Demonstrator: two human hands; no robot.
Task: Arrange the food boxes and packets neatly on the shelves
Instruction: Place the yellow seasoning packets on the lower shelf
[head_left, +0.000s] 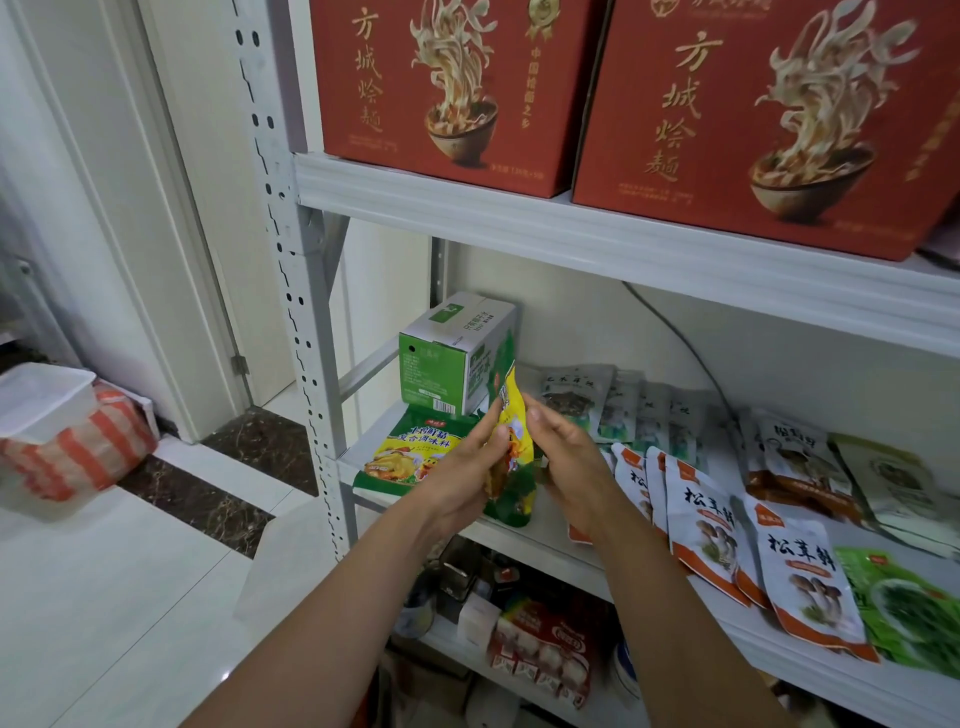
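In the centre of the frame a yellow-green seasoning packet (511, 457) stands upright over the middle shelf (545, 540), its left side pinched by the left hand (457, 473). The right hand (569, 457) touches its right edge, but the fingers are hidden, so I cannot tell whether they clamp it. A matching packet (410, 452) lies flat just to the left.

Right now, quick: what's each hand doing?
Left hand: holding the yellow packet.
Right hand: against the packet's other side; whether it grips cannot be told.
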